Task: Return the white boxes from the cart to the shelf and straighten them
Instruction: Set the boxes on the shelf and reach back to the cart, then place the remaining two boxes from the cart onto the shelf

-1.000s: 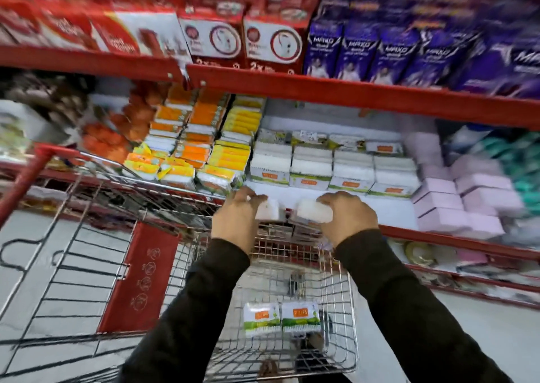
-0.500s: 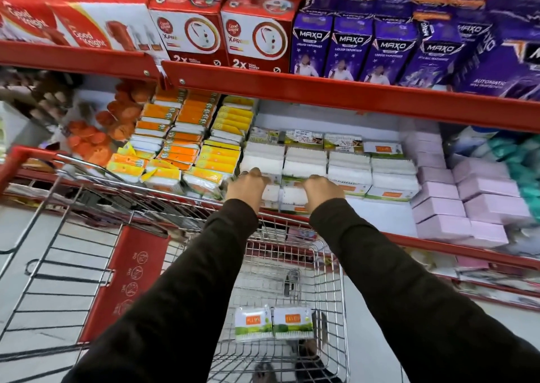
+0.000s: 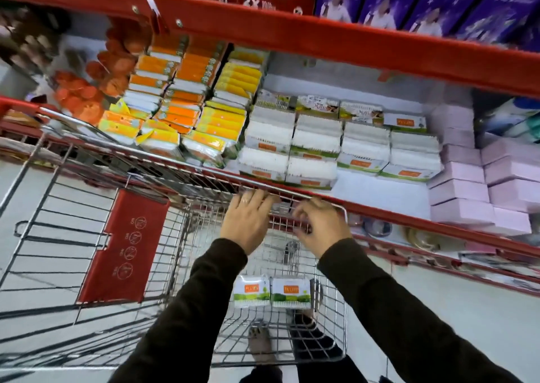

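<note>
White boxes (image 3: pixel 312 149) with orange labels and green bands stand in stacked rows on the middle shelf (image 3: pixel 380 195). Two of them (image 3: pixel 287 175) sit at the front left of the group, side by side. Two more white boxes (image 3: pixel 271 292) lie side by side on the floor of the wire cart (image 3: pixel 339 295). My left hand (image 3: pixel 248 219) and my right hand (image 3: pixel 320 225) hover over the cart's far rim, just below the shelf's red front edge. Both hold nothing; the left fingers are spread, the right fingers are curled loosely.
Orange and yellow packs (image 3: pixel 187 111) fill the shelf to the left of the white boxes, pink boxes (image 3: pixel 479 184) to the right. A red upper shelf (image 3: pixel 321 38) overhangs, loaded with red and purple cartons. The cart's red flap (image 3: pixel 122 248) is at the left.
Both hands set their two white boxes at the front left of the shelf group, let go, and drew back down to the cart's rim. The view tilted downward.
</note>
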Demonstrator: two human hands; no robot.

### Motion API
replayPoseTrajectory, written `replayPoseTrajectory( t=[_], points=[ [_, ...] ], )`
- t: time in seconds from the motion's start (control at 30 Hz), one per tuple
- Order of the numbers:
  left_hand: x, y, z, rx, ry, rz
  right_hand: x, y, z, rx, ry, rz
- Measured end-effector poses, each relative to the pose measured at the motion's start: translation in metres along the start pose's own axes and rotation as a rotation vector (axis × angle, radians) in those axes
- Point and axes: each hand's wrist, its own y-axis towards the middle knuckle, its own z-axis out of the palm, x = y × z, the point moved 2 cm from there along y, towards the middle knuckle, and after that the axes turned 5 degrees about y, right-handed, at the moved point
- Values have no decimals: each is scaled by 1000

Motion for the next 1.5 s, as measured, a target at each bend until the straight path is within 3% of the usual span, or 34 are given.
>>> replayPoseTrajectory(
  t=[0.17,0.27,0.33,0.43,0.57,0.77,0.87,1.03,1.27,1.5],
  points=[
    [-8,-70,95,714,-24,-31,-37,-20,100,504,-138,146],
    [-9,-98,148,974,-51,-30,-57,-16,147,708,-303,140],
    [-10,-109,172,1043,-75,-7,-70,-13,170,758,-362,142],
    [-14,-119,198,1029,-180,-21,-80,-14,199,819,-388,166],
    [-19,-121,207,1035,-317,-73,-77,-20,218,728,-351,174],
    [-14,-118,179,1047,-321,-92,-69,-35,205,683,-281,195],
    [-11,-115,149,910,-298,-144,-57,-45,181,592,-212,223],
    [-7,-102,65,697,-227,-272,-19,-56,108,372,-105,287],
    [-24,-64,-66,467,-254,-218,12,-85,-29,117,17,294],
    [-77,-4,-130,255,-239,-112,-25,-96,-135,-153,42,340]
  ],
)
